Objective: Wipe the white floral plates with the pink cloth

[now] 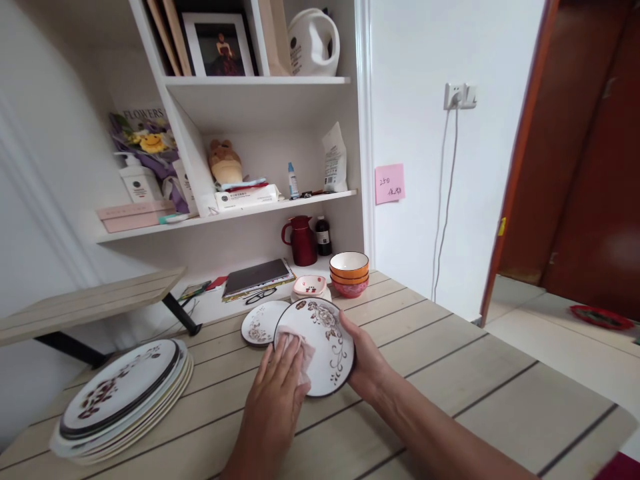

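A round white plate [325, 340] with a dark rim and brown flower pattern is held tilted above the table. My right hand [367, 360] grips its right edge, the thumb on the face and the other fingers hidden behind it. My left hand [280, 380] presses a pale pink cloth or tissue [306, 350] against the left part of the plate's face. Just behind, a similar plate [257, 323] lies on the table, partly covered by the held one. To the left stands a stack of oval plates [125, 387].
Stacked orange and red bowls [349, 277] stand at the back beside small patterned dishes [310, 287]. Behind them are a red jug [303, 243], a dark bottle [323, 237], glasses [261, 296] and a closed laptop [256, 277]. A raised wooden shelf [90, 300] overhangs the left side.
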The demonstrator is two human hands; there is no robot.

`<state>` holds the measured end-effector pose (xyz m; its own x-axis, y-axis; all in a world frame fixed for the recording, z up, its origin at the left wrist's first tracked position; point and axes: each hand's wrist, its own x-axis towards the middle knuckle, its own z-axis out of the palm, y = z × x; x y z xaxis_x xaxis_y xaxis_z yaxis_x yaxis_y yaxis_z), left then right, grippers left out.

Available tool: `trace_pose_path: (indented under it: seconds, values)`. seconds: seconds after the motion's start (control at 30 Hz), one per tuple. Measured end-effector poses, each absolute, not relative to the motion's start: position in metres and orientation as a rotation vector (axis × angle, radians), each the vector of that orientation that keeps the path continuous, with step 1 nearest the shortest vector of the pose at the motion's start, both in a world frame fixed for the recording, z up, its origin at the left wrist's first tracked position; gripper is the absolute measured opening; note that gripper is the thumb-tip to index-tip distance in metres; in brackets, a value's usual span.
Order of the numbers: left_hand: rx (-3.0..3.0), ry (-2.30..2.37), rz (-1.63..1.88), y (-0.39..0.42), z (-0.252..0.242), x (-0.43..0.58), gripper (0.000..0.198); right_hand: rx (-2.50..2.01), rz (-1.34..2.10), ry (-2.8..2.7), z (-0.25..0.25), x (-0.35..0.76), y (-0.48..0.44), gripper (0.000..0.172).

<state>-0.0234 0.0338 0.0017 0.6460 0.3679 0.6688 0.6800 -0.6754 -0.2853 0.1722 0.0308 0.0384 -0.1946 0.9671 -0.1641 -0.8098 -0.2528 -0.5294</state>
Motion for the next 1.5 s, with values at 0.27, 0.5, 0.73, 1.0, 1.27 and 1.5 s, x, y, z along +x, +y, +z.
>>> trace_pose_path:
  seconds: [0.27, 0.5, 0.73, 1.0, 1.27, 1.5]
  values:
    - [-2.350, -1.003, -0.838, 0.039, -0.016, -0.025, 0.063, -0.625, 1.840, -0.418, 0.025, 0.155, 0.027, 0.052]
    - [-2.432, -1.014, -0.893, 0.035, -0.013, -0.025, 0.065, -0.791, 1.893, -0.438, 0.025, 0.146, 0.017, 0.054]
    - [-2.545, -0.916, -0.893, 0.028, -0.004, -0.024, 0.062, -0.711, 1.940, -0.431, 0.022, 0.135, 0.010, 0.053]
    - [-2.679, -0.809, -0.806, 0.014, 0.011, -0.014, 0.062, -0.664, 1.994, -0.406, 0.025, 0.144, 0.014, 0.053]
    - [-2.838, -0.664, -0.597, 0.002, 0.026, -0.007, 0.056, -0.658, 2.069, -0.426, 0.030, 0.162, 0.020, 0.053]
    - [-2.687, -0.632, -0.575, 0.006, 0.029, -0.013, 0.046, -0.501, 1.852, -0.437, 0.039, 0.178, 0.029, 0.054]
